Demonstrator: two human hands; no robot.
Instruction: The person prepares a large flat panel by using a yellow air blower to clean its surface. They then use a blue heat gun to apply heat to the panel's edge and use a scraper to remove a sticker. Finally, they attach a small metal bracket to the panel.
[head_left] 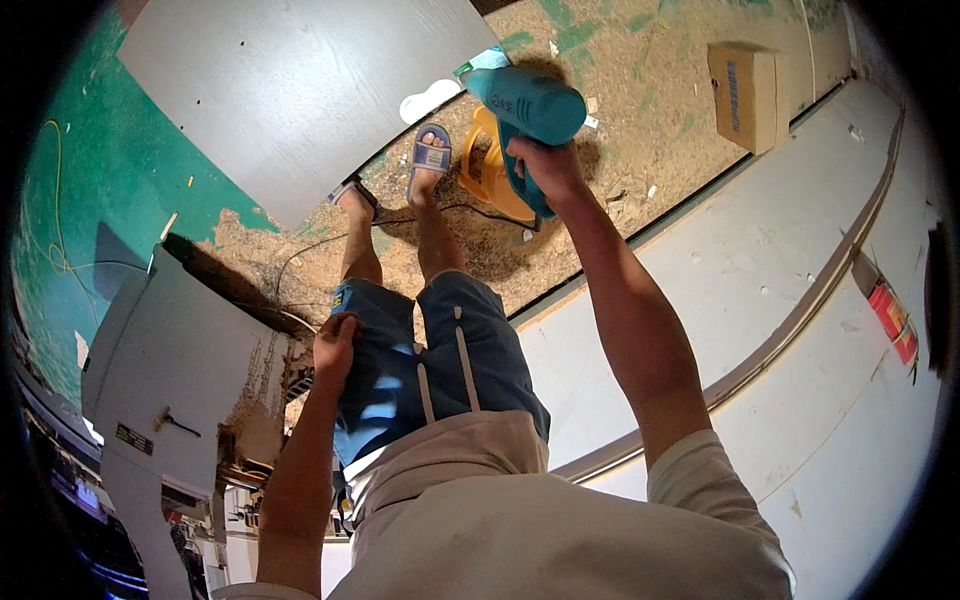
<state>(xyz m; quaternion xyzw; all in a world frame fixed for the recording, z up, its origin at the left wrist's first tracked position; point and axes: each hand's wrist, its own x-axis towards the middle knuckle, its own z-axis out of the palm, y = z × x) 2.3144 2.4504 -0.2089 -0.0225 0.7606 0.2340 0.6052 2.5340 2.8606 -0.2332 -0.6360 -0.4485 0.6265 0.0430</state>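
Note:
My right hand (545, 170) is wrapped round the handle of a teal heat gun (530, 103), held out in front of me with its narrow end toward the corner of a large grey panel (310, 90). Whether the nozzle touches the panel I cannot tell. A white flat piece (430, 102) and a green-and-white packet (487, 62) are by that corner. My left hand (336, 345) hangs beside my left thigh, fingers curled; what they hold, if anything, is hidden. Both hands are apart from the panel.
A yellow plastic stool (490, 175) stands under the heat gun, with a black cable (455, 208) across the littered floor. A cardboard box (745, 98) is at the far right. White boards (700, 300) lie right; a grey machine cabinet (180, 350) stands left.

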